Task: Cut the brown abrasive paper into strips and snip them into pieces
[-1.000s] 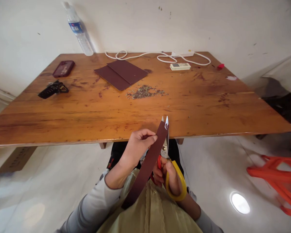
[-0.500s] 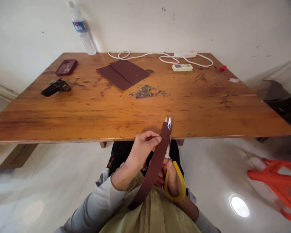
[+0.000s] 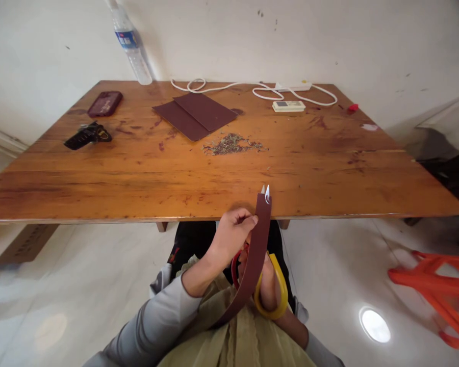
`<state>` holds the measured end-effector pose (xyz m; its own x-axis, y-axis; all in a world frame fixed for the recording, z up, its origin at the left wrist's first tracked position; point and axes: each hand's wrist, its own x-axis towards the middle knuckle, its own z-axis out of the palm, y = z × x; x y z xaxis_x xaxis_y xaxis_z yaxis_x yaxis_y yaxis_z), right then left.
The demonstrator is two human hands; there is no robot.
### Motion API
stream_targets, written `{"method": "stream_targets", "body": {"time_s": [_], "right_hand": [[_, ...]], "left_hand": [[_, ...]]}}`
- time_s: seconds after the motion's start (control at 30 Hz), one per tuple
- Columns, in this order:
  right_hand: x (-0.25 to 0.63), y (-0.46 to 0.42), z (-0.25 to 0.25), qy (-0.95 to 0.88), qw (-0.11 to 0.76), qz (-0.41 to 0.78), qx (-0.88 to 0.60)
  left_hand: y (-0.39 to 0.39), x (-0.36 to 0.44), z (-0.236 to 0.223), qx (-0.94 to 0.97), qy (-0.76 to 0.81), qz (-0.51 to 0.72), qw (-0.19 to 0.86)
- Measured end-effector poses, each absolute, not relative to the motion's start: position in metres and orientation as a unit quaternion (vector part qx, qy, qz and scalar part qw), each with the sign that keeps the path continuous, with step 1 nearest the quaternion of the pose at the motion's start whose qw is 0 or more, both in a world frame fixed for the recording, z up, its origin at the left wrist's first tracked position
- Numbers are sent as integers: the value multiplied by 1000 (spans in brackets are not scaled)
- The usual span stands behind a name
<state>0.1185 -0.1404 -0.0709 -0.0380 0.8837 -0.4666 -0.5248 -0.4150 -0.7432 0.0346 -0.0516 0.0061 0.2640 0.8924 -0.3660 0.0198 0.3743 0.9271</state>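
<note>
The left hand (image 3: pixel 231 238) is nearly closed, pinching a long dark-brown strip (image 3: pixel 257 250) between thumb and fingers just before the table (image 3: pixel 137 191)'s near edge; the strip's lower end curves down toward the person's garment (image 3: pixel 237 341). The right hand (image 3: pixel 269 285) curls around the handles of the scissors (image 3: pixel 281 278) (the strip hides several fingers, so how tightly they close I cannot tell), whose tips show slightly parted at the strip's top end. Beyond lie small clippings (image 3: pixel 231 144) and two overlapping brown sheets (image 3: pixel 204 114).

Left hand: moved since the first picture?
Yes, slightly: the left hand has shifted rightward, judged against the pile of dried bits on the table.
</note>
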Motion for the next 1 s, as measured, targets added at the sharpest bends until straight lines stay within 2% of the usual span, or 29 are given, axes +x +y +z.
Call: {"method": "stream_targets", "body": {"time_s": [0.2, 0.47, 0.73, 0.83, 1.0], "right_hand": [[120, -138, -55, -181, 524, 659, -509], [131, -143, -67, -196, 527, 714, -417], [151, -142, -70, -265, 563, 684, -381], [158, -143, -69, -295, 558, 697, -341], [172, -144, -68, -311, 540, 717, -313]], "left_hand": [[-53, 37, 1, 438, 506, 359, 650], [-47, 30, 12, 489, 494, 390, 603], [-23, 3, 36, 567, 469, 375, 564], [-18, -4, 47, 656, 447, 338, 506], [-16, -16, 66, 778, 421, 306, 351]]}}
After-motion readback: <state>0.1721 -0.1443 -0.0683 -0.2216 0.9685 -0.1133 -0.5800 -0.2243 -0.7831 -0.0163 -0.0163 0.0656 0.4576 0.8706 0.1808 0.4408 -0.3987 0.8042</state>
